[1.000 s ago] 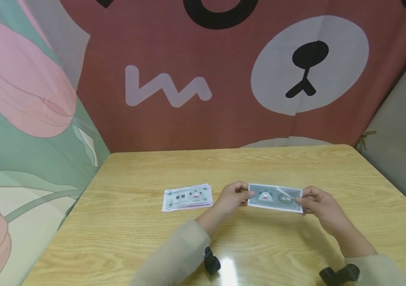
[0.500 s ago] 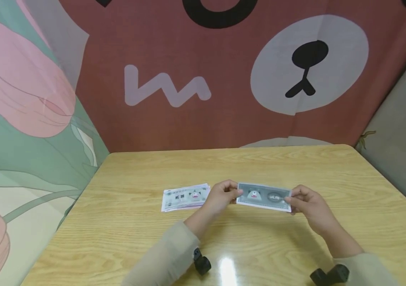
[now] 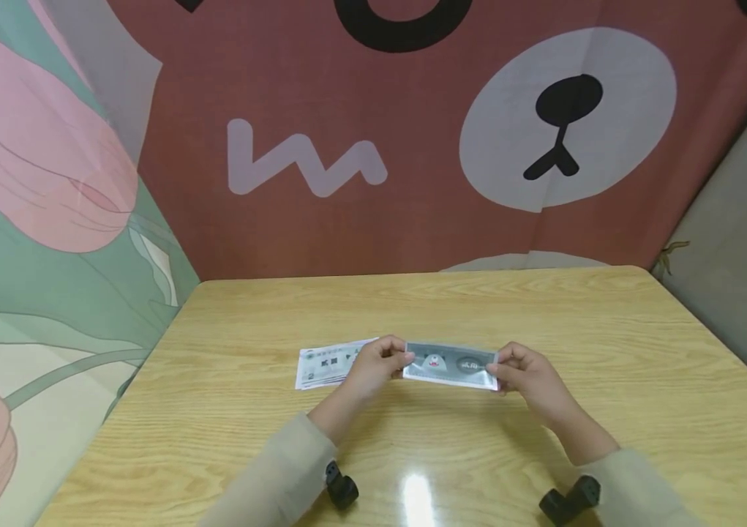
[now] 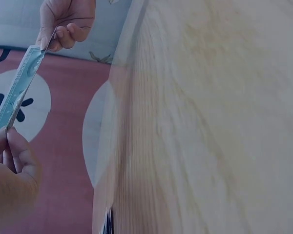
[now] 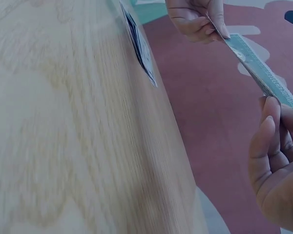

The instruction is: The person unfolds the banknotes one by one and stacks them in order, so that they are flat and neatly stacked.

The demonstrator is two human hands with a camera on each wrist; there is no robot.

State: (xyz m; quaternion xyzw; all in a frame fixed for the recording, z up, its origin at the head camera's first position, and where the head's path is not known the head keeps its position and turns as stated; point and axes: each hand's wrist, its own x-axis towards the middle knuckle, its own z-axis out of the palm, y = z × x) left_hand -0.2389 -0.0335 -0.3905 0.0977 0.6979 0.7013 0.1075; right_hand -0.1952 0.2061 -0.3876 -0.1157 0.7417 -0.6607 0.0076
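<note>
A grey-green play banknote with a white border and a small cartoon figure is stretched level between two hands above the table. My left hand pinches its left end between thumb and fingers. At the opposite end my right hand pinches the note the same way. Just left of it lies a stack of similar notes, pale and marked with a 2, whose right part is hidden behind my left hand. In the right wrist view, the stacked notes lie on the table, apart from the held banknote.
The wooden table reaches back to a reddish cloth printed with a bear face. A flower-patterned cloth hangs on the left. Black wrist devices sit at both sleeves.
Both hands have moved left with the banknote held between them. The left hand has come over the stack and now covers part of its right side. The stack itself stays put.
</note>
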